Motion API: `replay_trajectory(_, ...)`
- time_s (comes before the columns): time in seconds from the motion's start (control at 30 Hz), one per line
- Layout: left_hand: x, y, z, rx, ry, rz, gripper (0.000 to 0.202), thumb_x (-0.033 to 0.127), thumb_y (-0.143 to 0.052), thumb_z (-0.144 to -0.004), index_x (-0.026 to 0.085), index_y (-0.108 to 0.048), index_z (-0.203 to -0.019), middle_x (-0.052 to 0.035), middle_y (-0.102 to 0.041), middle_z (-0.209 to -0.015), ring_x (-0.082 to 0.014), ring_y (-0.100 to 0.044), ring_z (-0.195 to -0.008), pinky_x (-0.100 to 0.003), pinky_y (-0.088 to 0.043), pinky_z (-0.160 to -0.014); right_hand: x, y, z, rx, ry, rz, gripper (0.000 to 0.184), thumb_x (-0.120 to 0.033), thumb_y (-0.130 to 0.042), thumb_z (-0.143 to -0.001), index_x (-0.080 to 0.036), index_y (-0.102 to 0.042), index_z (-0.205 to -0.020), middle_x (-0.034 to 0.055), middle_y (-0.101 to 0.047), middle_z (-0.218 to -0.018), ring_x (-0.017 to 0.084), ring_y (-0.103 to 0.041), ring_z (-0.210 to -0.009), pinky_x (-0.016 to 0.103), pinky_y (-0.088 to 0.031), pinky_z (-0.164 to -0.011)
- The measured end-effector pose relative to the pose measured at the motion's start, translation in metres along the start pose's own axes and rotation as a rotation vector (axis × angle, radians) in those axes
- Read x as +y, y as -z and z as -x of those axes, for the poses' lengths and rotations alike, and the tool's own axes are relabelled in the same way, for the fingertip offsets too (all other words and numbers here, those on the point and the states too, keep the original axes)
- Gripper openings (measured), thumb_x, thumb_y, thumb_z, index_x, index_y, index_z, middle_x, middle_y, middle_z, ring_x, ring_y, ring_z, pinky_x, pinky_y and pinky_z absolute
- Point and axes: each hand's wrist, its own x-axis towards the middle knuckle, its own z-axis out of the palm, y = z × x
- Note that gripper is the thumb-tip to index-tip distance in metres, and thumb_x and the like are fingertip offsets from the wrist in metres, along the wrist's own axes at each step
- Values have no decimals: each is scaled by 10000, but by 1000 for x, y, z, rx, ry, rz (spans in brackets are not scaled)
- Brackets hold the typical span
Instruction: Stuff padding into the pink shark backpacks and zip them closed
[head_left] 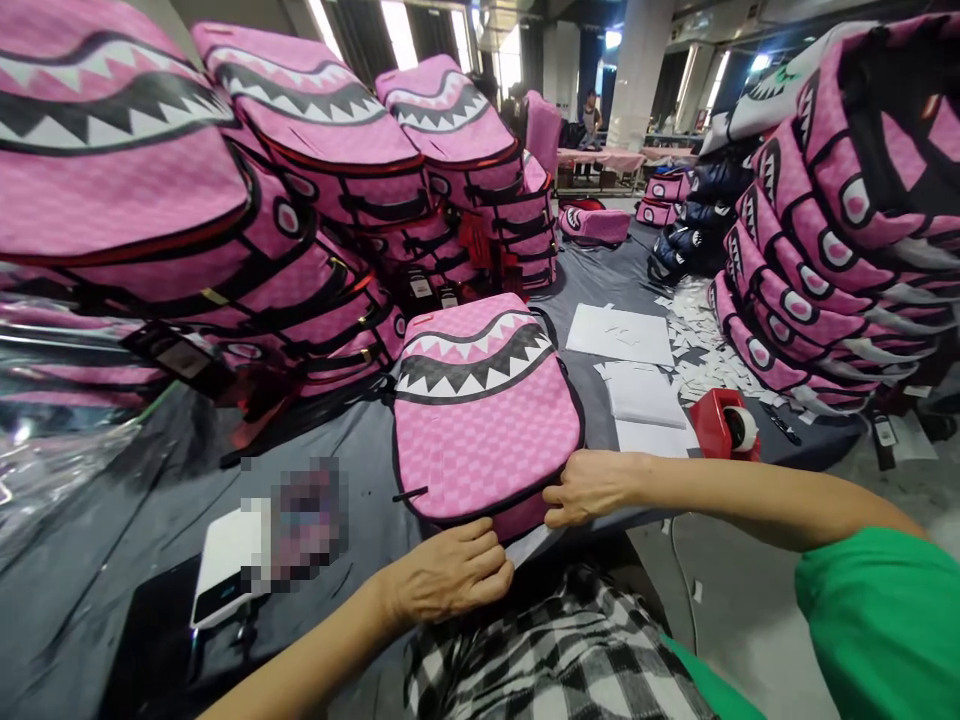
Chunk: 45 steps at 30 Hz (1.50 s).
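A pink checkered backpack (pixel 487 440) lies flat in front of me, its black and white shark-tooth mouth at the far end. A short black zipper pull sticks out at its near left corner. My right hand (pixel 592 487) is closed on the near right edge of this backpack, fingers curled in against its side. At the near edge, left of the middle, my left hand (pixel 454 570) has its fingers bent over the bag's rim; the fingertips are partly hidden.
Tall stacks of pink backpacks (pixel 322 130) rise on the left, and another stack (pixel 810 280) on the right. White papers (pixel 622 335), a red tape dispenser (pixel 724 425) and scattered white slips (pixel 705 340) lie at right. A white device (pixel 229 565) sits at left. A person (pixel 591 120) stands far back.
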Motion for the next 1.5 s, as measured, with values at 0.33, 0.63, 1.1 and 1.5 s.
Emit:
replay_trajectory(0.33,25,1,9,120,155,-77,140,75,-490,-919,164,-596,-900,9,-560,-655,-139,-507,-581,-297,-431,-560,-19,-36,14,385,-82,115,115,-233,-459,-1023,-205,-570,-1009,-5,-584,-762,126,-497,-581,321,-193,-497)
replay_trajectory(0.63,79,-51,50,355,498,-245,220,92,-526,-954,217,-707,-966,8,-733,-819,-114,-663,-848,-326,-420,-1101,-81,-134,3,931,-602,-145,204,-119,-404,-986,-212,-583,-956,21,-619,-770,127,-525,-612,259,-350,-527)
replay_trajectory(1.1,84,-49,32,480,814,-68,59,178,-580,-961,201,-621,-925,-3,-653,-770,-141,-612,-752,-292,-508,-839,-83,-118,-42,1332,-1205,-1308,373,-535,-468,-967,-239,-467,-739,-39,-451,-664,137,-446,-621,259,-407,-613)
replay_trajectory(1.5,103,-57,-1,618,1863,456,487,695,-580,-834,210,-543,-858,34,-542,-722,-137,-524,-612,-260,-466,-609,-85,-109,-24,1375,-1273,-985,246,-452,-589,-930,-233,-539,-830,-4,-566,-715,169,-543,-643,292,-467,-593)
